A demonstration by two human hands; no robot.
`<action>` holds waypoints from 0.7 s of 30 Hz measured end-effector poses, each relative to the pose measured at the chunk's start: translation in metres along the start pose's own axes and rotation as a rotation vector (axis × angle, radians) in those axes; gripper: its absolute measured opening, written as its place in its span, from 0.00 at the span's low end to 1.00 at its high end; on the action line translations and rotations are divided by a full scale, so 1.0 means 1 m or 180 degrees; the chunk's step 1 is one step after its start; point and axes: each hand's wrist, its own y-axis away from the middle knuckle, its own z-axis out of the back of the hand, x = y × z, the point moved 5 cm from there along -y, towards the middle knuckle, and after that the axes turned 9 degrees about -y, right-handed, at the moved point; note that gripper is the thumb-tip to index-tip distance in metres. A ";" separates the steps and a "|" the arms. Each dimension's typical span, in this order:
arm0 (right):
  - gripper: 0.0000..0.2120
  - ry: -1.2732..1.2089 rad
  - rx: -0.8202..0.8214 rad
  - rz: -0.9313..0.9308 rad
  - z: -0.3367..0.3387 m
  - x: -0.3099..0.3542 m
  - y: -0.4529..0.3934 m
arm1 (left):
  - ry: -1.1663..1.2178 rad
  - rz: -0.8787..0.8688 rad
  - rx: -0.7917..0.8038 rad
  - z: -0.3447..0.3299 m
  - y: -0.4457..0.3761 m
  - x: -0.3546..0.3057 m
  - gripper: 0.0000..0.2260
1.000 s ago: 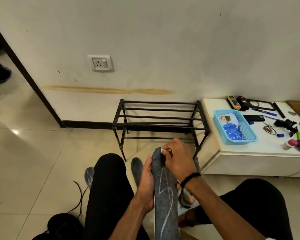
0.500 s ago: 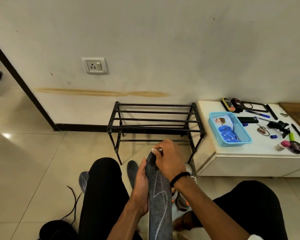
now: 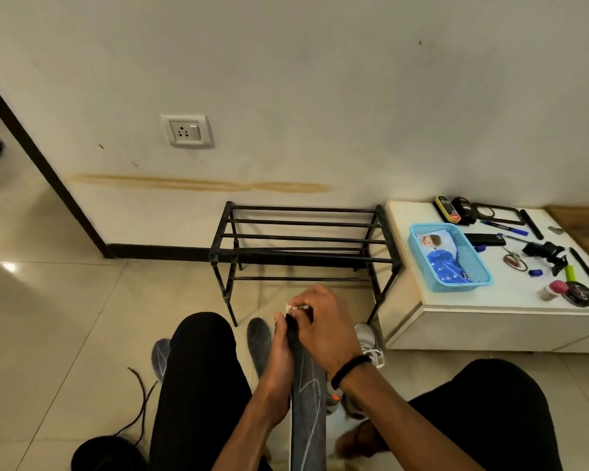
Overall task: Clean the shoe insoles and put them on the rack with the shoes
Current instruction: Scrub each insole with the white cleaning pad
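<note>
Tiled floor, rack (image 3: 303,246) bare: your left hand (image 3: 279,365) grips insole (image 3: 308,396), right hand (image 3: 323,331) w/ wipe (image 3: 295,306) has reached its far tip, cleaning ongoing.

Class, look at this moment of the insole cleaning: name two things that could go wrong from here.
1. The right hand pinches only a tiny white wipe at the tip of the insole; it could slip out or leave the rest dirty.
2. Other insoles lie on the floor by the knees; a shifting leg might dirty them.
</note>
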 end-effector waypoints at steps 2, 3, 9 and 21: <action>0.05 0.0020 -0.0249 -0.0072 0.000 -0.003 -0.006 | -0.0059 0.0007 0.0074 -0.001 0.003 -0.001 0.26; 0.05 -0.0017 -0.0368 -0.0129 0.000 -0.004 -0.007 | -0.0056 -0.0003 0.0087 -0.001 0.004 -0.001 0.26; 0.05 -0.0367 -0.0246 -0.0072 -0.019 0.003 0.029 | 0.0094 -0.0143 -0.0098 0.005 0.009 -0.006 0.30; 0.05 -0.0441 -0.0396 -0.0179 -0.010 -0.005 0.023 | 0.0249 0.0259 -0.0015 0.010 0.010 -0.001 0.29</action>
